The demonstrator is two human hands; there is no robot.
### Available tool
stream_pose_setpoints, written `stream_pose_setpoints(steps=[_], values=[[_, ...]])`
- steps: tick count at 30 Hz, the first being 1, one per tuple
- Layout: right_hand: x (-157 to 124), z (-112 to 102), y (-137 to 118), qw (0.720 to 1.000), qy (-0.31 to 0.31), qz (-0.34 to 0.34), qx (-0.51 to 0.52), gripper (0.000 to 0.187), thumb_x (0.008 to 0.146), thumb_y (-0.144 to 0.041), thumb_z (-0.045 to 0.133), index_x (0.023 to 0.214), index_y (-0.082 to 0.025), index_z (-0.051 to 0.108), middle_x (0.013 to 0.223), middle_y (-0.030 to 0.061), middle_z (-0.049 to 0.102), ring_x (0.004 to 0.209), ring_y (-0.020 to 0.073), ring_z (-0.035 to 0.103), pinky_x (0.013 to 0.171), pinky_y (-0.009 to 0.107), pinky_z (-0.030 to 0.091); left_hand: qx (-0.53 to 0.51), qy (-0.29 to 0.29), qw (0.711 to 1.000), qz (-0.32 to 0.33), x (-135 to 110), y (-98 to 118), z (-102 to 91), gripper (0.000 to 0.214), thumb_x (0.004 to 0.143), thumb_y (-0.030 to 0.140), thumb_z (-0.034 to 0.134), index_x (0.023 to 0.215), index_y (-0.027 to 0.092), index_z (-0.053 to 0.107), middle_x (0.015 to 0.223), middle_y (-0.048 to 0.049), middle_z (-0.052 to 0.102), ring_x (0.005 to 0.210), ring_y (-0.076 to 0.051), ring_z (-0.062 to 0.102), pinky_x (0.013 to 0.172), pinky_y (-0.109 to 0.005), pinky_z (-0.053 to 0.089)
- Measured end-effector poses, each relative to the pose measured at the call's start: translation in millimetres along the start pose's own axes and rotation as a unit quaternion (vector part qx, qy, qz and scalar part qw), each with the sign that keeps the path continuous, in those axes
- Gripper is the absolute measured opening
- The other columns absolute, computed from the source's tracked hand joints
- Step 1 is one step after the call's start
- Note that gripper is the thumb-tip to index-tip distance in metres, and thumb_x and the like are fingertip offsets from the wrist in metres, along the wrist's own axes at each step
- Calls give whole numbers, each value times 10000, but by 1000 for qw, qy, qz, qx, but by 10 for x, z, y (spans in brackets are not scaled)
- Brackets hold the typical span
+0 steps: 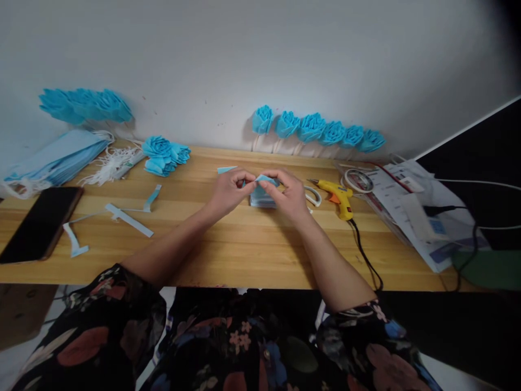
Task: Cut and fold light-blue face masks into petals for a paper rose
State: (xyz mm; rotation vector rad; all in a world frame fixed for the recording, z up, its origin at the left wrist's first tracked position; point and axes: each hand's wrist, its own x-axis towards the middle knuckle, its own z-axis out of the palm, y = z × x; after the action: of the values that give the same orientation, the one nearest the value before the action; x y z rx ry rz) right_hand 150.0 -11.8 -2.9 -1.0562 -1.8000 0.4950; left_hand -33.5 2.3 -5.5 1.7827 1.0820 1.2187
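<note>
Over the middle of the wooden table, my left hand (pixel 228 189) and my right hand (pixel 290 191) meet with thumbs and fingertips closed on a small light-blue fabric piece (pixel 265 178). Its top comes to a point between the two pinches, and fingers cover part of it. Below and behind my fingers lies a stack of light-blue pieces (pixel 260 202), partly hidden. Another blue scrap (pixel 226 170) rests just beyond my left hand. To the right of my right hand, the white handle of what look like scissors (pixel 314 196) shows.
A yellow glue gun (pixel 341 200), tape roll (pixel 358 181) and papers (pixel 423 228) lie right. Blue fabric roses (pixel 311 127) lean on the wall; more roses (pixel 163 155) lie left, near face masks (pixel 61 157), white cords (pixel 114 163), cut strips (pixel 130 220) and a phone (pixel 40 222).
</note>
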Motion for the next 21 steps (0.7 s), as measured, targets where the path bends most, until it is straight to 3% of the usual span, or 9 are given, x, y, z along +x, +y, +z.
stream_pose_setpoints(steps=[4,9,21], values=[[3,10,46,999,28,24,-4,200,911,-382,655,811,-223,722,822,12,744,790,184,658,794,337,506,2,-30,1000,-4,9,-29,2,127,816,270,708,726,183,729,666,1,585,622,-119,467,604,-268,344],[13,5,69,997,60,43,21,174,887,-367,677,823,-214,728,816,6,736,773,170,652,760,309,498,-8,-55,998,-34,19,-85,1,155,809,300,713,716,176,721,683,-2,604,636,-121,496,628,-272,369],[6,0,90,997,46,54,11,187,895,-388,655,863,-228,745,852,10,761,804,182,671,787,330,523,-28,-49,997,-50,8,-64,-6,193,794,345,732,723,171,690,716,-6,633,659,-121,534,629,-265,404]])
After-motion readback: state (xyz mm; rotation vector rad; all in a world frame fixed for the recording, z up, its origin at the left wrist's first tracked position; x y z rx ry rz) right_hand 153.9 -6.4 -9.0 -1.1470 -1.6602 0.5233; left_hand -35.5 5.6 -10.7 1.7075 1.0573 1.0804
